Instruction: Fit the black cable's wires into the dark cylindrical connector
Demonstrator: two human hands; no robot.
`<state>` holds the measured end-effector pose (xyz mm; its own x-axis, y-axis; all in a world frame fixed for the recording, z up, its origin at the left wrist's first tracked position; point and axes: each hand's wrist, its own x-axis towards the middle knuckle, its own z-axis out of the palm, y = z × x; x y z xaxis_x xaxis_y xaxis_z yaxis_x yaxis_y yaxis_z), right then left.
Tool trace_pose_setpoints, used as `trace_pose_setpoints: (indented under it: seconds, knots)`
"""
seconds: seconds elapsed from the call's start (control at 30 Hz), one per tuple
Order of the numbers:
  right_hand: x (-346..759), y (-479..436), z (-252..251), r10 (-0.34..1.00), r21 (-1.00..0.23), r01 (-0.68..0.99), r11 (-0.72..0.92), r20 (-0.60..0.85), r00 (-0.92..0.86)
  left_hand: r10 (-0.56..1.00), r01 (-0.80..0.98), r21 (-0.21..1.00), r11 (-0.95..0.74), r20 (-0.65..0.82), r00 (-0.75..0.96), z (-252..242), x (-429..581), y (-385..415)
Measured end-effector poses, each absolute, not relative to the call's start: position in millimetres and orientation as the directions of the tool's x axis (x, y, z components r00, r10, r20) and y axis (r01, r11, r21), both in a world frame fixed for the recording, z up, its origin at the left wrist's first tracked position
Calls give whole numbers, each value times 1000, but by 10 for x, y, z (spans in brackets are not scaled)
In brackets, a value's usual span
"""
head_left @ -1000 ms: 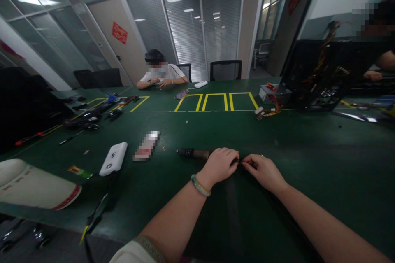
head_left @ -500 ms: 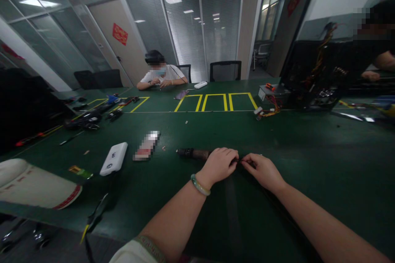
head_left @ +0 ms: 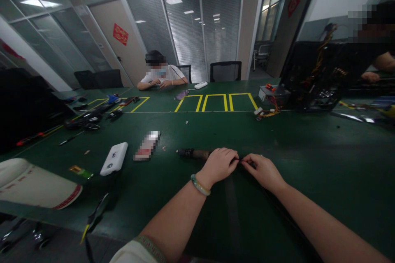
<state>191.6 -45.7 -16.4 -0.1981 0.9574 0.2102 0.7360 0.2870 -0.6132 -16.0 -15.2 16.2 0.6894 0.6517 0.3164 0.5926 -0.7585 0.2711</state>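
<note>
A dark cylindrical tool (head_left: 197,154), like an electric screwdriver, lies on the green table with its ringed black collar and small metal tip to the left. My left hand (head_left: 220,162) is closed round its right end, palm down, hiding that part. Just to the right, my right hand (head_left: 259,169) pinches a thin dark piece at the tool's end. It appears to be a black cable (head_left: 285,215), which runs down along the right forearm. The fingertips of both hands nearly meet, and the exact joint between tool and cable is hidden.
Left on the table (head_left: 173,201) are a blurred-out flat item (head_left: 147,146), a white power bank (head_left: 114,159), a small green circuit board (head_left: 81,171) and a cream cylinder (head_left: 37,182). An open computer case (head_left: 317,73) stands at right. A co-worker (head_left: 163,74) sits opposite; another person is far right.
</note>
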Motion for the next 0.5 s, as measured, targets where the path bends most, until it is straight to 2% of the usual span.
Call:
trace_pose_setpoints:
  seconds: [0.33, 0.5]
  knots:
    - [1901, -453, -158, 959, -616, 735, 283, 207, -195, 646, 607, 224, -763, 281, 709, 168, -161, -145]
    - [1909, -449, -175, 956, -615, 733, 291, 217, -197, 639, 588, 248, -770, 302, 708, 163, -165, -138]
